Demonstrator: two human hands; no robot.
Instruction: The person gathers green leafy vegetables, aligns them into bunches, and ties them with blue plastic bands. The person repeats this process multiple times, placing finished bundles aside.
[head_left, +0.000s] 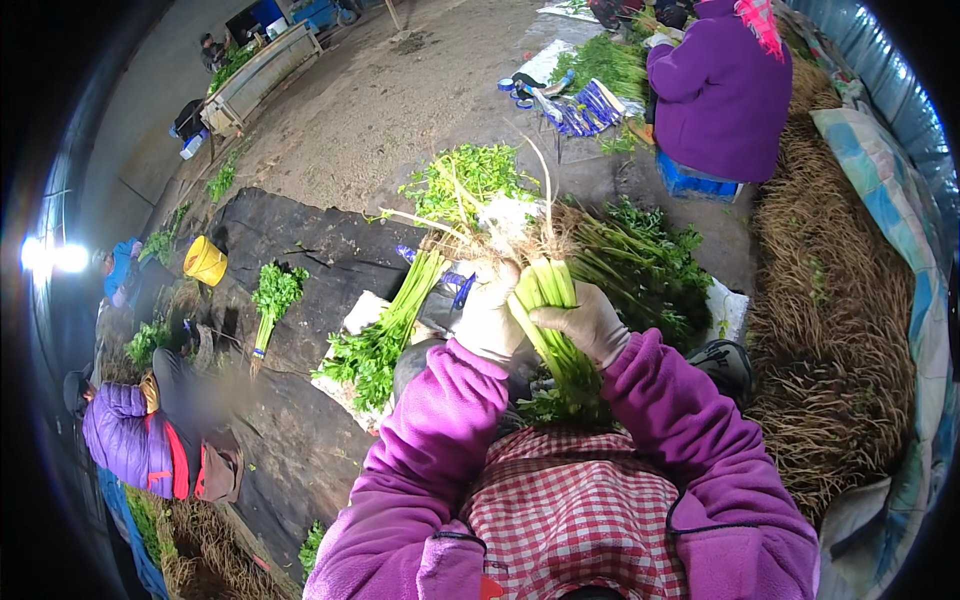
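Note:
My right hand (585, 319), in a pale glove, is closed round the stalks of a bunch of celery-like greens (551, 300), roots up and leaves toward my lap. At the root end of this bunch is my left hand (491, 311), also gloved; glare hides part of its fingers, and whether it grips anything is unclear. Left of it, a second bunch of green stalks (397, 330) lies slantwise on a white sheet. Blue tape or ties (463, 291) show beside my left hand. A heap of leafy stalks (645, 262) lies to the right.
A tied bunch (276, 296) and a yellow bucket (205, 261) rest on the dark ground sheet (300, 420). One person (135, 427) sits at left, another (720, 90) at upper right on a blue crate (694, 180). Dry planted stems (825, 300) run along the right.

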